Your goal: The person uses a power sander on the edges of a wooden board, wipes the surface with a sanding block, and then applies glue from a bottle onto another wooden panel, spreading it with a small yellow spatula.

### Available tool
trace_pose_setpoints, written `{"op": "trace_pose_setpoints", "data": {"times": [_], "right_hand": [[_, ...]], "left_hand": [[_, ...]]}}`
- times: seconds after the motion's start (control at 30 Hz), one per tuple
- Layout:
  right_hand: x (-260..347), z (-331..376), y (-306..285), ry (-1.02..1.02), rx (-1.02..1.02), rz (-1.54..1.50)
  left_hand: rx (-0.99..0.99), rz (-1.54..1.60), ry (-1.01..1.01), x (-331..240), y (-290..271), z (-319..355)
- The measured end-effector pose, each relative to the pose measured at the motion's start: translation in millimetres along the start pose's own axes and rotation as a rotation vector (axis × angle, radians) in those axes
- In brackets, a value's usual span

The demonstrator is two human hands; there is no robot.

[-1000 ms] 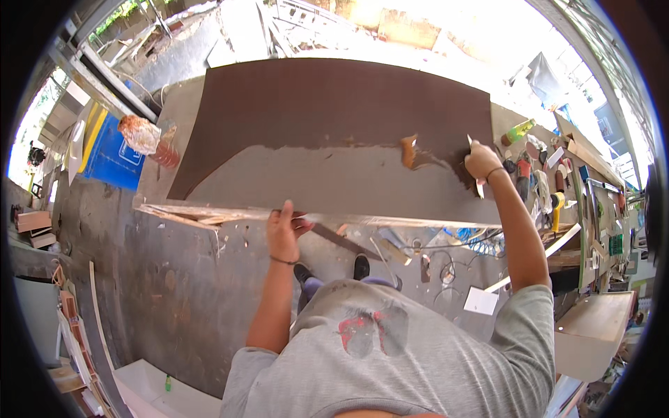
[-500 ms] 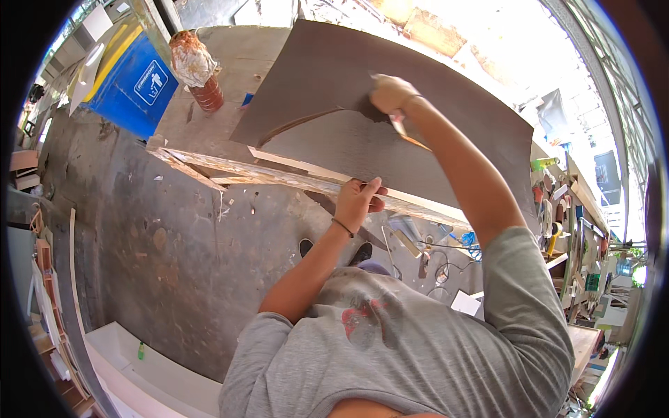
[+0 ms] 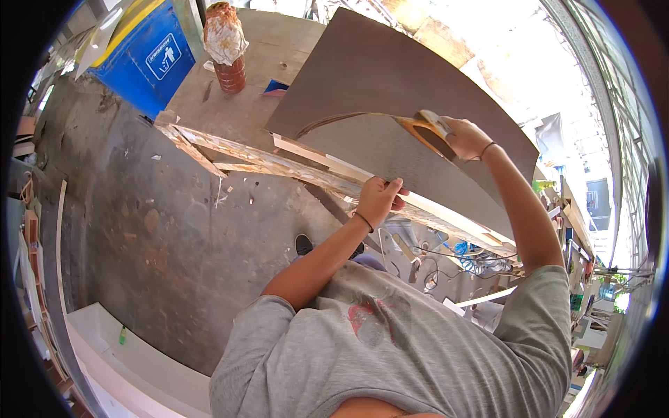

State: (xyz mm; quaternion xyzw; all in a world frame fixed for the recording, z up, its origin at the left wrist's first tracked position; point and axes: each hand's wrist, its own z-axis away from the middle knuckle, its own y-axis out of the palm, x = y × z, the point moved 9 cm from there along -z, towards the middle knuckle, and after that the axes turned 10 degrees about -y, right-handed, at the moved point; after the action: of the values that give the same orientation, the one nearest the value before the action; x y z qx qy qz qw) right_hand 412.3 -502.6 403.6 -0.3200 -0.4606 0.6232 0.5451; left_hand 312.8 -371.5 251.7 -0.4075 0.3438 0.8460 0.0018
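A large sheet (image 3: 390, 66) lies on the workbench, dark brown on its far part and paler grey on its near part. A curved, glossy amber-brown line of what looks like glue divides the two tones and loops near my right hand. My right hand (image 3: 468, 139) is closed round a small flat, pale spreader-like piece (image 3: 433, 122), its end down at that line. At the sheet's near edge my left hand (image 3: 380, 200) is closed, thumb over the edge and fingers curled. Its fingertips are partly hidden.
A reddish-brown bottle (image 3: 230, 78) with a crusted, whitish top stands on the bench's left part (image 3: 261, 42). Beyond it is a blue bin (image 3: 150, 66) with a yellow rim. Cables and blue cord (image 3: 463, 254) lie below the bench's right side.
My right hand has come nearer and to the right, drawing the spreader-like piece along the sheet. The curved line now reaches farther right. My left hand still grips the near edge.
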Motion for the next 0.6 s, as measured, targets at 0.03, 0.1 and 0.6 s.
{"op": "trace_pose_setpoints", "data": {"times": [0.03, 0.1, 0.6], "right_hand": [[-3, -3, 2, 0.146, 0.009, 0.062], [28, -30, 4, 0.108, -0.1, 0.063], [298, -17, 8, -0.644, 0.016, 0.015]], "left_hand": [[-0.007, 0.01, 0.005, 0, 0, 0], [-0.024, 0.027, 0.015, -2, -1, 1], [-0.071, -0.47, 0.433, -35, 17, 18]]}}
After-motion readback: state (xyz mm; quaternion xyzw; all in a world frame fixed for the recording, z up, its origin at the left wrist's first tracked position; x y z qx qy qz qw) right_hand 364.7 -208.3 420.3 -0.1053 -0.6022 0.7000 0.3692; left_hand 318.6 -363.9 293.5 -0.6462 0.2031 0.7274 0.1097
